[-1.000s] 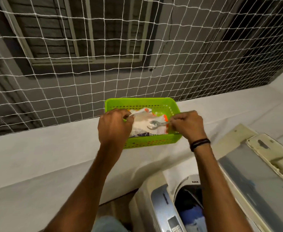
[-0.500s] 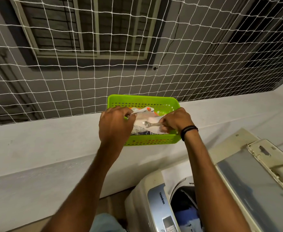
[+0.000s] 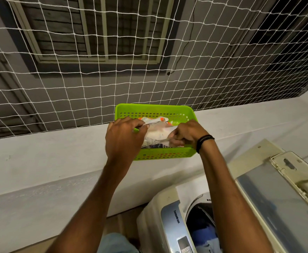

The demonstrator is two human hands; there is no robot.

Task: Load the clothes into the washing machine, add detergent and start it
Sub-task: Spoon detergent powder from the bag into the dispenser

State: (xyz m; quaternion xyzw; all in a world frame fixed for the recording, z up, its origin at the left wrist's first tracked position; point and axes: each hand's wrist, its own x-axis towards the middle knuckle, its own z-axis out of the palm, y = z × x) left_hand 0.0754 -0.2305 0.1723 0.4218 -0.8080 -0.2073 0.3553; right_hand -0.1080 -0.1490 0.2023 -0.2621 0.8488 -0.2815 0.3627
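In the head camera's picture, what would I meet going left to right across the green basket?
left hand → detergent packet, pinched by that hand → right hand, gripping a spoon → black wristband

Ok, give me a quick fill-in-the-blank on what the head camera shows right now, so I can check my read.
1. The left hand grips the detergent packet inside a basket coloured ____.
2. The hand wearing the black wristband and holding the spoon is the ____ one.
3. The washing machine has its lid standing ____.

Missing words: green; right; open.
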